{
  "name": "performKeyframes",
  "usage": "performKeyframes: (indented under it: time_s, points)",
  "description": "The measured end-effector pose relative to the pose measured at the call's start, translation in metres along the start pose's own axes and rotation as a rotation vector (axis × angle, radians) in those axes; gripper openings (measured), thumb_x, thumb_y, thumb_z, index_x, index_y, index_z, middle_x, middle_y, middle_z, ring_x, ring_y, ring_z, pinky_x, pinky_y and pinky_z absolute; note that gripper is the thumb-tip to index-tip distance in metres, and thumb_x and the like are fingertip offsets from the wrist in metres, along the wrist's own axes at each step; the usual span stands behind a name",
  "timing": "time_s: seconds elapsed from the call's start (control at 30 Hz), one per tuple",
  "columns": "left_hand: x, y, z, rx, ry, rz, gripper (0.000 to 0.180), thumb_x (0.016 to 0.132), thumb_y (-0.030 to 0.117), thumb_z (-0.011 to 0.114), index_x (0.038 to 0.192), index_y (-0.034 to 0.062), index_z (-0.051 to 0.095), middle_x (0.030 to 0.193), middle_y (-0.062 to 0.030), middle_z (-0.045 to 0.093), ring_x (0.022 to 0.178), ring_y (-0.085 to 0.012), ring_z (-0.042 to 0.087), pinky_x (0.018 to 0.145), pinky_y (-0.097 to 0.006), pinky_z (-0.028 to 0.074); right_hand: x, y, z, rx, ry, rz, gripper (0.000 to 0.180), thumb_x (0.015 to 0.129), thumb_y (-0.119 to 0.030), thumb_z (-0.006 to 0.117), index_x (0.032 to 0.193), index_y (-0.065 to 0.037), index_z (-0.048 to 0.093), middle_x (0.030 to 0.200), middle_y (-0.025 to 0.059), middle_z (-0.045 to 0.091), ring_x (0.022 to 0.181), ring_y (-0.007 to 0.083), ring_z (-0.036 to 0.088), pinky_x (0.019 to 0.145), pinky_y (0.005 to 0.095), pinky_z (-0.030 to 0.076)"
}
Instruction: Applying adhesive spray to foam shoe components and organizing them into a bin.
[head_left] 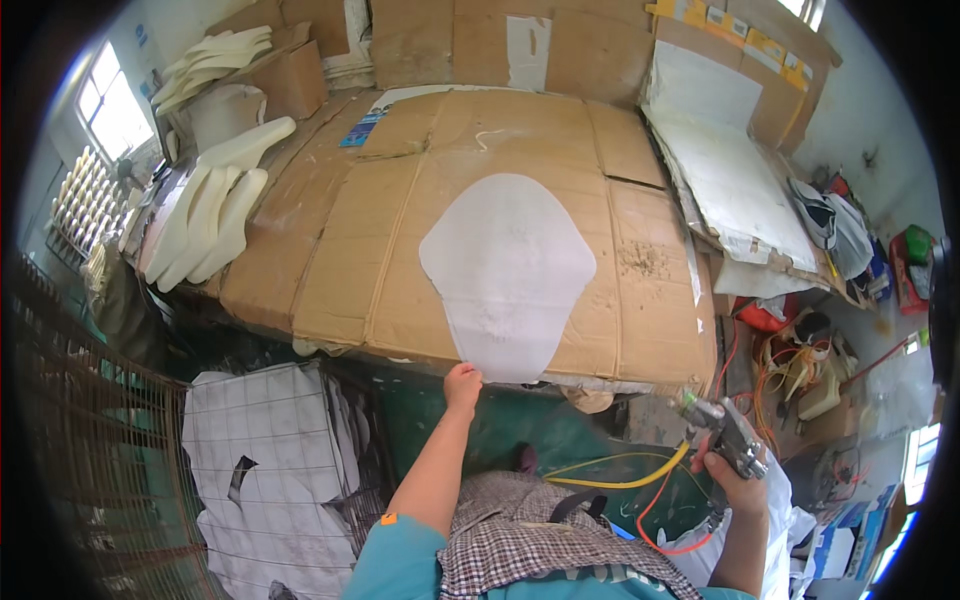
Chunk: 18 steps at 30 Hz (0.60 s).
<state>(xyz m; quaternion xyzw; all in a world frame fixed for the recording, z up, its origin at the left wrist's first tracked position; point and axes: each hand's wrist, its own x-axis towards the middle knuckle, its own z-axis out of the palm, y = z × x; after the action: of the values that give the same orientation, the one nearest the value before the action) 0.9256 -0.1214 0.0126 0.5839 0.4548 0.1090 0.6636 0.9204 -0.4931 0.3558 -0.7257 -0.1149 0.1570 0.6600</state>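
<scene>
Two hands in view, both busy. Left hand (463,383) is closed in a pinch on the near tip of a white sheet (508,270), a rounded, pear-shaped cutout lying flat on the table (330,270); its narrow end points toward the person and slightly overhangs the near edge. Right hand (738,478) is clamped around the grip of a metal spray gun (722,430), held low and to the right, well apart from the sheet, nozzle angled up-left. A yellow hose (620,478) and an orange cable (655,510) run near the gun across the green floor.

Table top is covered in flattened brown cardboard. At its left edge, a stack of cream foam shapes (215,215), long and curved. More cardboard stands against the back wall. Right side: a tilted white board (740,190) on cardboard. Lower left: a wire rack (270,470) holding white sheet material. Far right floor: cluttered cables and bags.
</scene>
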Motion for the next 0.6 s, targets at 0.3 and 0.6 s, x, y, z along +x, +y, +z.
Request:
performKeyframes:
  time_s: [0.3, 0.6]
  points:
    - [-0.021, 0.043, 0.052, 0.588, 0.259, 0.051, 0.021, 0.068, 0.020, 0.064, 0.082, 0.0053, 0.058, 0.082, -0.0116, 0.062, 0.081, -0.0306, 0.059, 0.073, -0.039, 0.047, 0.022, 0.012, -0.004, -0.023, -0.064, -0.084, 0.053, 0.073, -0.003, 0.063, 0.121, 0.003, 0.043, 0.079, 0.0065, 0.057, 0.068, 0.0138, 0.058, 0.063, 0.0269, 0.049]
    - [-0.029, 0.046, 0.046, 0.590, 0.439, 0.157, 0.024, 0.069, 0.019, 0.063, 0.088, 0.0071, 0.055, 0.088, -0.0120, 0.061, 0.081, -0.0312, 0.059, 0.072, -0.040, 0.047, 0.015, 0.012, -0.030, -0.030, -0.082, 0.057, 0.056, 0.070, -0.004, 0.067, 0.121, 0.002, 0.043, 0.078, 0.0082, 0.058, 0.067, 0.0149, 0.058, 0.062, 0.0278, 0.049]
